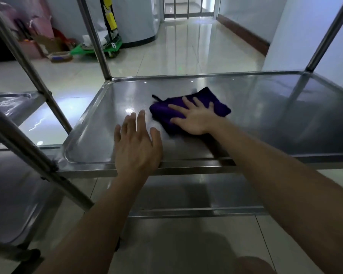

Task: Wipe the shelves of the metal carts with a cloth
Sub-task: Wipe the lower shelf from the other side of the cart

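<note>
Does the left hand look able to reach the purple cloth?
Probably yes: the left hand is open just beside the purple cloth on the cart shelf, nothing between them; the right hand presses flat on the cloth.

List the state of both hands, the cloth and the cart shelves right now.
Left hand: open, palm down, fingers straight, at the shelf's front edge.
Right hand: open, fingers spread, pressing flat on the cloth.
Purple cloth: bunched, lying on the shelf under the right hand.
Middle shelf: shiny, carrying the cloth left of centre.
Lower shelf: in shadow beneath.
</note>
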The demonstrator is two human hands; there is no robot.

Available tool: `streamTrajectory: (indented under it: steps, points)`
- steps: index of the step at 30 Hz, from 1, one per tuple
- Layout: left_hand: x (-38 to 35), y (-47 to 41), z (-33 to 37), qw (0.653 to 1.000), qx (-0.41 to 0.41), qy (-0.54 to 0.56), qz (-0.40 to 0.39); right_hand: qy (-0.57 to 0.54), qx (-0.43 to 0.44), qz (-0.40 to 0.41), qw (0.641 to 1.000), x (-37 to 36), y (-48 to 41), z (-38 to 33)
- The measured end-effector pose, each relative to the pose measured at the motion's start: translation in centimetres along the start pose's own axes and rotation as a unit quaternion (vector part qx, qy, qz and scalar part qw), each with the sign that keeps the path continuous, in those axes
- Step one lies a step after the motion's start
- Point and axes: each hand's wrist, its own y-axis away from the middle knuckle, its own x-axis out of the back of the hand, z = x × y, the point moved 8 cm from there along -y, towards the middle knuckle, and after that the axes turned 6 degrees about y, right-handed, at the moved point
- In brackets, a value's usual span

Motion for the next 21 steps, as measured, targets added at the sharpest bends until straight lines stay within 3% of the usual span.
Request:
streamTrajectory:
  steps: [8,13,16,19,21]
  points:
    - [2.1,1.0,0.5,0.982,-0.018,0.131,0.133,-0.020,0.071,0.031,0.997,-1.6,17.0,-2.5]
    - [3.5,2.0,0.0,0.958,-0.025,0.264,0.110,-0.007,0.051,0.055,0.997,-1.3,17.8,-4.5]
    - [7.6,5.3,-3.5,0.928,-0.035,0.287,0.236,-0.007,0.054,0.040,0.998,-1.2,18.0,-3.9]
    - [12.1,9.9,-10.0,0.877,0.035,0.277,0.390,-0.004,0.048,0.024,0.999,-1.1,18.1,-3.7]
    - [13.9,10.4,-13.9,0.854,0.088,0.292,0.421,-0.016,0.041,0.020,0.999,-0.9,18.0,-3.5]
